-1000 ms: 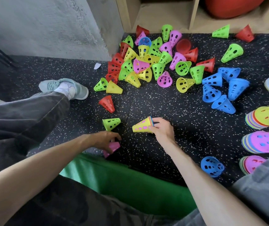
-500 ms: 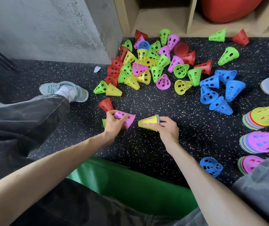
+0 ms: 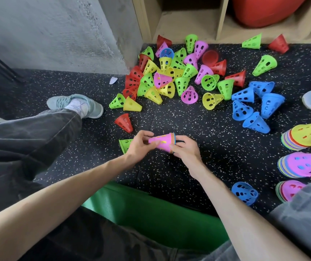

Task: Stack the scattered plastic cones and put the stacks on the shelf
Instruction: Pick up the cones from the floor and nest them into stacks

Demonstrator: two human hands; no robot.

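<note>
Both hands hold a small nested stack of cones [image 3: 163,143] just above the speckled floor, lying sideways with a pink cone outermost. The left hand [image 3: 139,146] curls its fingers and thumb around the narrow tip end, and the right hand [image 3: 185,148] pinches the wide rim end, where several coloured edges show between its fingertips. The step in hand looks like seating the pink cone fully onto the stack. To do it well, keep the two axes in line and press from the tip while the right fingers brace the rims evenly, so the cone slides on square rather than jamming crooked. A green cone [image 3: 125,145] lies just behind the left fingers, a red cone [image 3: 124,122] a little beyond them: the nearest to add.
</note>
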